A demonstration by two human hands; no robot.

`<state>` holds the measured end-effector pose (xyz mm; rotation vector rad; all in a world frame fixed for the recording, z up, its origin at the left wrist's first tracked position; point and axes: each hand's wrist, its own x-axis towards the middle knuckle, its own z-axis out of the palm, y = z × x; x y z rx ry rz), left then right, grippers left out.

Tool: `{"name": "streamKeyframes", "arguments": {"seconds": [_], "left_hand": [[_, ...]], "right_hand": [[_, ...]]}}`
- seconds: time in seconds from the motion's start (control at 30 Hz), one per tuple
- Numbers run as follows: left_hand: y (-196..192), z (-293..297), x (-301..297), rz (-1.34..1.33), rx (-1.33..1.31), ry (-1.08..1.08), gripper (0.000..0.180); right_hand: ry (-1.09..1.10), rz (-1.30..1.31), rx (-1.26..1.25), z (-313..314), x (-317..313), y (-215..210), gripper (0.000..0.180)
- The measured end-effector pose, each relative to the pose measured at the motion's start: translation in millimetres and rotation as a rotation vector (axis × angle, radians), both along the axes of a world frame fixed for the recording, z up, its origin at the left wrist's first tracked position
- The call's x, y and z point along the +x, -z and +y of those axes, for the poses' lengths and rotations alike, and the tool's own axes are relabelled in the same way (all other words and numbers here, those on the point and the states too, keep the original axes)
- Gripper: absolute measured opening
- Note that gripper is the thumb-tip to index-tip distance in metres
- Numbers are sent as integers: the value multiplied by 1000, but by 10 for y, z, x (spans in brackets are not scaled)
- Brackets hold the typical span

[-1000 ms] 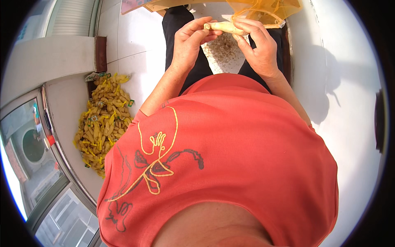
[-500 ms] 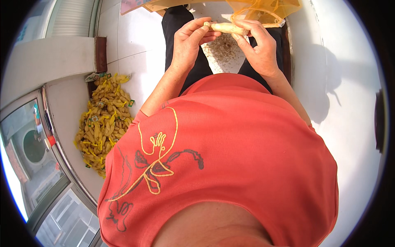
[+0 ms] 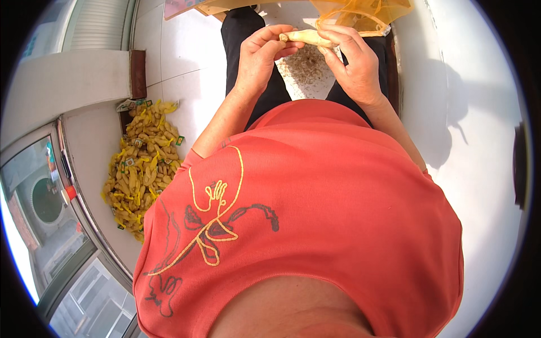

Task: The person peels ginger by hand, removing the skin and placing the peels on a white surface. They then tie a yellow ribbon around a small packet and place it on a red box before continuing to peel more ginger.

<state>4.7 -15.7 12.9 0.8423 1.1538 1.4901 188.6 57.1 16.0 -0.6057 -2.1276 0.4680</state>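
Note:
My left hand and my right hand together hold a pale, elongated root-like piece, each pinching one end with the fingertips. The piece lies level between them, above my knees in black trousers. Below it, on the white floor between my legs, lies a small heap of brownish scraps. An orange-yellow mesh bag sits just beyond my right hand.
A big pile of yellow pieces in yellow net bags lies on the floor to my left, against a low wall. A glass door with a metal frame runs along the left. White tiled floor spreads to the right.
The pale piece has shifted slightly in my fingers; both hands stay in almost the same place.

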Motion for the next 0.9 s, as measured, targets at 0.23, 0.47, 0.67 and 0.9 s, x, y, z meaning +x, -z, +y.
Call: {"name": "streamKeyframes", "arguments": {"seconds": [0.23, 0.47, 0.67, 0.9], "left_hand": [[-11, 4, 32, -31, -10, -28, 30], [14, 3, 41, -47, 2, -51, 28], [48, -4, 5, 133, -71, -162, 14], [149, -6, 1, 771, 59, -246, 11]], "right_hand": [[15, 36, -28, 20, 9, 12, 33], [22, 57, -163, 18, 21, 42, 32], [42, 34, -134, 35, 42, 36, 31], [59, -4, -19, 41, 35, 16, 30]]}}
